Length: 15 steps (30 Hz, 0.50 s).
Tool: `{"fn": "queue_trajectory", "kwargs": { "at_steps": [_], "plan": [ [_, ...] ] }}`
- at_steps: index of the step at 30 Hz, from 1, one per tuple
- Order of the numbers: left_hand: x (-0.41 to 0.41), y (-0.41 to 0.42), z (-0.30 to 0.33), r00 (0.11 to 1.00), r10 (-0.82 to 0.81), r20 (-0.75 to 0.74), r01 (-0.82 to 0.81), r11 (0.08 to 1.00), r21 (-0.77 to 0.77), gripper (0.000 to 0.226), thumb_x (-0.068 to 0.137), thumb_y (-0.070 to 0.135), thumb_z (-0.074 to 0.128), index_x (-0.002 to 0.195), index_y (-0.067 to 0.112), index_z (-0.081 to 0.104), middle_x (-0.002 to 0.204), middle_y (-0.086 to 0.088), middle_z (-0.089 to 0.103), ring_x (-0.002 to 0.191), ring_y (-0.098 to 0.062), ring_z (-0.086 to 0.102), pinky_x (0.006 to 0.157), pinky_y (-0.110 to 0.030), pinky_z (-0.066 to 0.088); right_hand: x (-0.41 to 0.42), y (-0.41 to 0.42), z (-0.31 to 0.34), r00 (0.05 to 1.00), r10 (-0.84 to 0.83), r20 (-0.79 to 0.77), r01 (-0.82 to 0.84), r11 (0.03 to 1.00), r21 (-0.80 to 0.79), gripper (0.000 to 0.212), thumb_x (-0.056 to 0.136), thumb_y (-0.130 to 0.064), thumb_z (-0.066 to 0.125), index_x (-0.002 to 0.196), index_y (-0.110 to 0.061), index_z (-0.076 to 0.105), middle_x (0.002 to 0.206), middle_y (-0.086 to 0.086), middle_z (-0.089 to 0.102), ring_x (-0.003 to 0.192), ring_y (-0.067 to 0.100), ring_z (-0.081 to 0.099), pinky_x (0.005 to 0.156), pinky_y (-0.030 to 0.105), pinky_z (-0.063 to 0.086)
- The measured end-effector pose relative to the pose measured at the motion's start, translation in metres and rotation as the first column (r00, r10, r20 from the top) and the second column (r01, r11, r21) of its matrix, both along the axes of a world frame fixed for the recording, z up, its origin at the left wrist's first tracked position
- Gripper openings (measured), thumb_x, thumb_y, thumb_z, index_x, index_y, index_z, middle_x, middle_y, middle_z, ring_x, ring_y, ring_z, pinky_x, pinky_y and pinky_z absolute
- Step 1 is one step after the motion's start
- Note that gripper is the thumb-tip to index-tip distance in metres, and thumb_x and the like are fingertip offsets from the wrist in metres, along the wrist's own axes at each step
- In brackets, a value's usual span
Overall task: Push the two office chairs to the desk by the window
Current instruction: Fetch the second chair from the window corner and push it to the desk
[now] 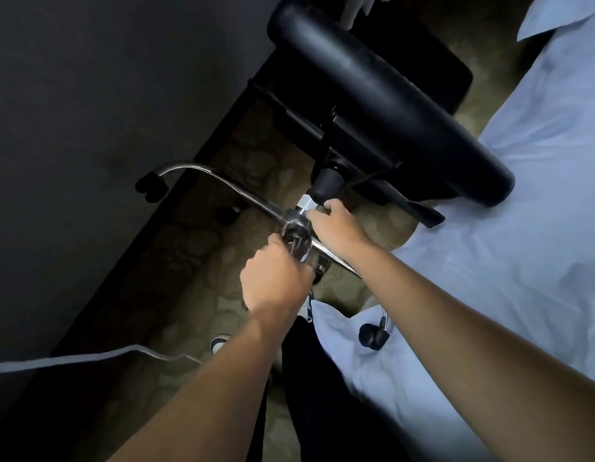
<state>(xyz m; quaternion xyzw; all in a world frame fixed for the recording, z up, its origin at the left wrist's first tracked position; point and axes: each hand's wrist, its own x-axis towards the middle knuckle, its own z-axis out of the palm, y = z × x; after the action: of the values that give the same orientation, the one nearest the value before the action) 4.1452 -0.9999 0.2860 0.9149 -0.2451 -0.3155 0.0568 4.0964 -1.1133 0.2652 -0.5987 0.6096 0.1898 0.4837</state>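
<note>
Left hand (276,278) closed on chrome base hub (294,230) of chair (382,95). Right hand (332,225) fingers curled on column just above hub. Chair tipped, over carpet (196,278), between dark wall (89,111) and bed (522,228).

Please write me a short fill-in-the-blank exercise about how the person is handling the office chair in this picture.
1. Both hands grip the chair at its chrome ____, not at the seat.
2. The right hand holds the central column just below the black ____.
3. The left hand closes on the hub from which the chrome ____ spread.
4. The black caster sits at the end of a curved leg, next to the dark ____.

Missing words: base; seat; legs; wall
</note>
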Motion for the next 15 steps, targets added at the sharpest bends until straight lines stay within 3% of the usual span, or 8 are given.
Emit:
{"fn": "queue_trajectory", "kwargs": {
  "at_steps": [2, 6, 8, 12, 15],
  "plan": [
    [-0.001, 0.005, -0.005, 1.000, 0.014, 0.019, -0.013, 0.999, -0.033, 0.023, 0.071, 0.037, 0.052, 0.085, 0.020, 0.045, 0.078, -0.006, 0.067, 0.071, -0.035, 0.063, 0.059, -0.034, 0.040, 0.021, 0.020, -0.016, 0.997, -0.078, 0.010, 0.076, 0.987, 0.139, 0.051, 0.089, -0.041, 0.047, 0.133, -0.017, 0.044, 0.134, 0.013, 0.052, 0.118, 0.032, 0.050, 0.089, 0.035, 0.039],
    [-0.004, 0.012, -0.010, 0.999, 0.020, 0.033, -0.017, 0.997, -0.079, 0.017, 0.077, 0.035, 0.053, 0.085, 0.021, 0.047, 0.076, -0.003, 0.066, 0.069, -0.033, 0.062, 0.058, -0.034, 0.039, 0.035, 0.040, -0.029, 0.994, -0.104, -0.021, 0.106, 0.981, 0.165, 0.045, 0.089, -0.031, 0.046, 0.132, -0.017, 0.047, 0.138, 0.015, 0.048, 0.125, 0.035, 0.045, 0.103, 0.044, 0.041],
    [-0.004, 0.016, -0.011, 0.999, 0.020, 0.031, -0.017, 0.995, -0.095, 0.018, 0.079, 0.036, 0.054, 0.088, 0.021, 0.050, 0.074, 0.000, 0.065, 0.066, -0.031, 0.062, 0.057, -0.034, 0.043, 0.032, 0.045, -0.030, 0.990, -0.138, 0.004, 0.136, 0.983, 0.126, 0.042, 0.089, -0.030, 0.045, 0.130, -0.018, 0.046, 0.133, 0.014, 0.051, 0.120, 0.034, 0.047, 0.099, 0.045, 0.042],
    [-0.005, 0.028, -0.012, 1.000, 0.006, 0.015, -0.004, 0.992, -0.127, 0.023, 0.079, 0.041, 0.057, 0.087, 0.021, 0.050, 0.070, 0.003, 0.062, 0.062, -0.028, 0.060, 0.054, -0.033, 0.040, 0.027, 0.060, -0.030, 0.981, -0.191, 0.009, 0.189, 0.976, 0.110, 0.039, 0.091, -0.036, 0.043, 0.128, -0.026, 0.042, 0.128, 0.016, 0.050, 0.102, 0.032, 0.051, 0.076, 0.037, 0.038],
    [-0.004, 0.040, -0.012, 1.000, -0.014, 0.020, 0.016, 0.991, -0.133, 0.025, 0.080, 0.044, 0.056, 0.087, 0.021, 0.050, 0.072, 0.002, 0.063, 0.063, -0.028, 0.061, 0.054, -0.032, 0.040, 0.026, 0.073, -0.030, 0.974, -0.220, 0.043, 0.217, 0.973, 0.078, 0.032, 0.093, -0.035, 0.043, 0.123, -0.026, 0.044, 0.128, 0.015, 0.049, 0.103, 0.031, 0.050, 0.076, 0.036, 0.036]
  ]
}}
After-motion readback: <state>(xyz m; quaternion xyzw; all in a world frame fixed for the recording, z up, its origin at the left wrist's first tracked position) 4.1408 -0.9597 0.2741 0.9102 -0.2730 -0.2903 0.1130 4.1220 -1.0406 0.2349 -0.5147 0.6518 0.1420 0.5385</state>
